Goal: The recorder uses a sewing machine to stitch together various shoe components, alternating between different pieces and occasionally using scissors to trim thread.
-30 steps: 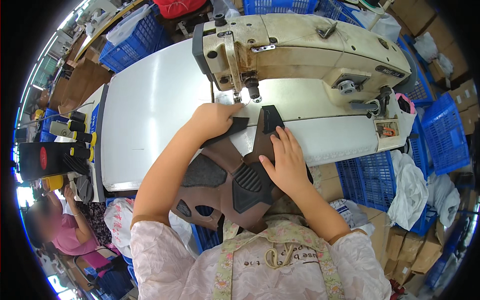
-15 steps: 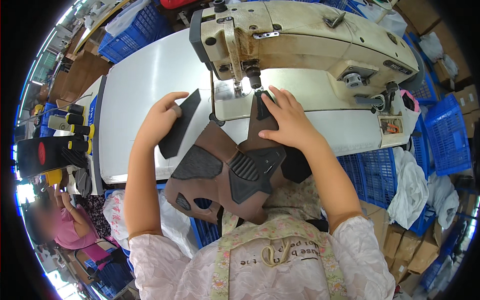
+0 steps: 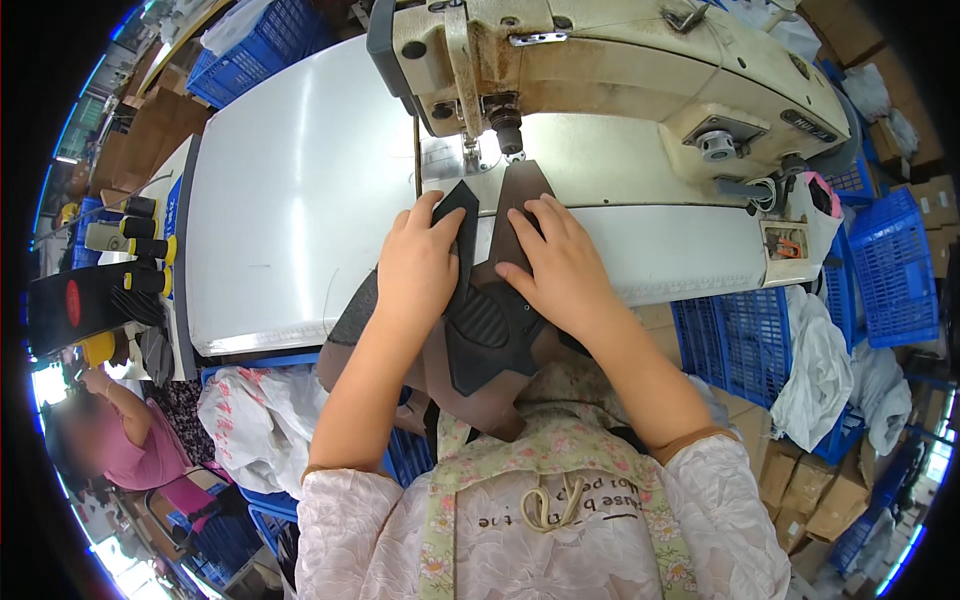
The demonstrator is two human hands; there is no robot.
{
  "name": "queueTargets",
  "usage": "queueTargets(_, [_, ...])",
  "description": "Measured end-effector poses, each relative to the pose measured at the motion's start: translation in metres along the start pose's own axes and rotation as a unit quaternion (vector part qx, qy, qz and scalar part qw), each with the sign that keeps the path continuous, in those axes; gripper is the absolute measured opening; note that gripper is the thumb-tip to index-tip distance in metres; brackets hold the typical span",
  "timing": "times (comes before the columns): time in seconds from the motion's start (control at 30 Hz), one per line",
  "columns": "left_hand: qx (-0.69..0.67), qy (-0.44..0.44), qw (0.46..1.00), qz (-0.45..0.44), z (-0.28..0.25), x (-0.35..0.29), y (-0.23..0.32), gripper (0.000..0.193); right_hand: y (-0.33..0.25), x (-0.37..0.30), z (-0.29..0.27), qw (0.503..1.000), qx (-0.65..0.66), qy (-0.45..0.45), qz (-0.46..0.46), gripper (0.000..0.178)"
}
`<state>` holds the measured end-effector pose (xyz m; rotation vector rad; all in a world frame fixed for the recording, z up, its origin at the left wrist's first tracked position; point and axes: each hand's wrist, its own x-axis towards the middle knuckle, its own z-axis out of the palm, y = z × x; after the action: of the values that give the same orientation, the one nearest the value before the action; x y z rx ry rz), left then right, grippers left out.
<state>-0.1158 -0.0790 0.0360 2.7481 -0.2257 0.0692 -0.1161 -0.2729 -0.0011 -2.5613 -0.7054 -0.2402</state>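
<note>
My left hand (image 3: 415, 265) is closed on a narrow, pointed black strip (image 3: 464, 200), the tip aimed at the sewing machine (image 3: 620, 95). Beside it, my right hand (image 3: 562, 262) lies with fingers apart on the tapered arm of a brown leather-like panel (image 3: 523, 190). That arm reaches up to just below the needle area (image 3: 514, 155). Toward my lap the panel carries a ribbed black patch (image 3: 480, 318) and spreads over the table's front edge. My left forearm covers part of it.
The white machine table (image 3: 290, 200) stretches left. On its left stand thread spools (image 3: 150, 248). Blue crates (image 3: 735, 345) and white plastic bags (image 3: 815, 350) crowd the right; a white sack (image 3: 255, 425) sits below the table. A person in pink (image 3: 150, 440) is at lower left.
My left hand has brought the black strip rightward, close beside the panel's arm. My right hand has drawn back slightly toward me; the dark piece seen on the arm's tip no longer shows.
</note>
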Motion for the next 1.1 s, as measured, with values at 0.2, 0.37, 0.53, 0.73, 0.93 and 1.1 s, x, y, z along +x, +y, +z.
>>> queueTargets(0.2, [-0.09,-0.036,0.994,0.059,-0.006,0.01,-0.011,0.05,-0.004,-0.008,0.004,1.0,0.003,-0.002,0.0,0.071])
queueTargets(0.37, [-0.061,-0.032,0.991,0.111,0.008,0.02,-0.016,0.048,-0.01,-0.013,0.004,1.0,0.022,-0.013,-0.004,0.071])
queueTargets(0.53, [0.031,0.013,0.993,0.114,0.018,0.013,-0.018,0.046,-0.015,-0.02,0.007,1.0,0.019,0.006,-0.007,0.071])
queueTargets(0.73, [0.079,-0.022,0.989,0.127,0.011,0.005,-0.016,0.047,-0.013,-0.02,0.007,1.0,0.022,0.008,-0.01,0.072])
queueTargets(0.93, [0.134,-0.053,0.98,0.138,0.007,0.001,-0.016,0.055,-0.014,-0.02,0.008,1.0,0.021,0.013,-0.009,0.071])
queueTargets(1.1, [0.153,-0.034,0.976,0.149,0.012,-0.001,-0.016,0.056,-0.013,-0.021,0.009,1.0,0.02,0.015,-0.009,0.071])
